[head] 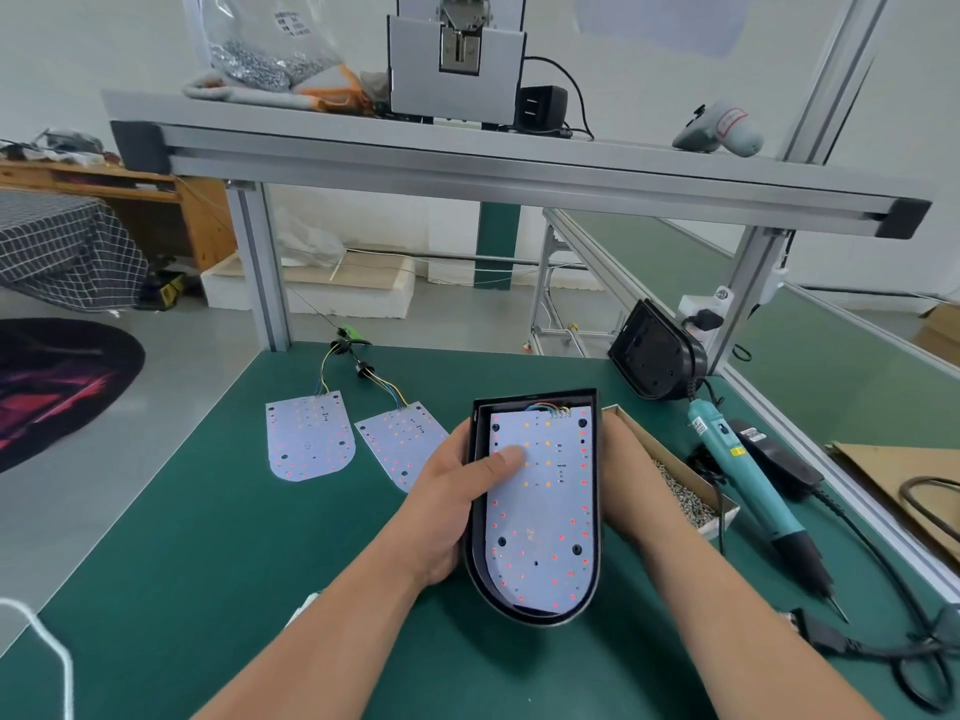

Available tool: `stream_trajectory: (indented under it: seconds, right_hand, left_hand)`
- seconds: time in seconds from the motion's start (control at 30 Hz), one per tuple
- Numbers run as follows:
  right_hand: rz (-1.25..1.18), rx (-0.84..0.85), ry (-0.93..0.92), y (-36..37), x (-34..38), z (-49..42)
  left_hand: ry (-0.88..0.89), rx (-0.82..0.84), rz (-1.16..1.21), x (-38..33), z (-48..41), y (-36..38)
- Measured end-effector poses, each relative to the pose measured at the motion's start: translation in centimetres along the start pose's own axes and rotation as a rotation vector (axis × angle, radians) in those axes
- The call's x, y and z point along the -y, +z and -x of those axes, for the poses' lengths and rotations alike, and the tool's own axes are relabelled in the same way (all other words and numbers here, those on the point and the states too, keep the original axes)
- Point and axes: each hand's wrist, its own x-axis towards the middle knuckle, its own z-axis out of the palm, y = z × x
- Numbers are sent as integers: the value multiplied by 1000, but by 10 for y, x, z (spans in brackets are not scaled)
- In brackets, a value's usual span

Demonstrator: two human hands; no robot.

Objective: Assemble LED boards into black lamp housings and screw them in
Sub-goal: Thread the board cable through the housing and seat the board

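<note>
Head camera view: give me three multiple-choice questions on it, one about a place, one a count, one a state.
1. Where does the teal screwdriver lie?
A) on the green mat, right of the held housing
B) hanging from a hook
C) on the floor

2. How many loose LED boards lie on the mat left of the housing?
A) one
B) two
C) four

3. The fitted LED board is:
A) lying inside the housing, under the left thumb
B) standing upright on the mat
C) hanging from its wires

Answers: 1 A, it lies flat on the mat to the housing's right. 2 B, two wired boards show side by side. 3 A, the left hand grips the housing wall, its thumb pressing the board.
</note>
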Motion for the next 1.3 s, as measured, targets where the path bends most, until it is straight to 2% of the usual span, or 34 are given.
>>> stream_trajectory:
  seconds: [0.13, 0.2, 0.33, 0.4, 0.47, 0.53, 0.6, 0.7, 0.73, 0.97, 1.07, 1.17, 1.3]
  right_hand:
    - [-149, -130, -20, 9, -5, -8]
    - [-265, -125, 26, 14, -5, -11]
    - [-112, -62, -18, 7, -13, -10]
    - [-278, -59, 44, 3, -18, -8]
    - [-514, -173, 159, -3, -24, -10]
    - [-579, -203, 197, -8, -26, -12]
    - [-456, -151, 147, -10, -28, -9]
    - [-79, -82, 63, -6, -31, -3]
    - [-23, -79, 70, -4, -30, -3]
    - [-107, -135, 98, -11, -32, -3]
    - [-167, -129, 128, -14, -34, -2]
    - [-168, -134, 101, -17, -33, -2]
    - [-241, -149, 109, -19, -34, -3]
  left_hand:
    - [11, 9, -18, -2, -3, -1]
    - [19, 0, -30, -3, -3, -3]
    - [58, -78, -179, 0, -5, -4]
    - [73, -132, -266, 1, -6, -4]
    - [91, -182, -322, 2, -8, -3]
    - [105, -226, -346, 5, -9, -3]
    - [108, -262, -377, 5, -9, -2]
    - [122, -280, -413, 5, -9, 0]
    - [126, -285, -425, 5, -8, 1]
    - [70, -226, -577, -6, 1, 6]
    - [-43, -287, -838, -22, 6, 4]
    - [-153, -226, -1304, -41, 14, 0]
    - [-456, -103, -1664, -60, 26, -15]
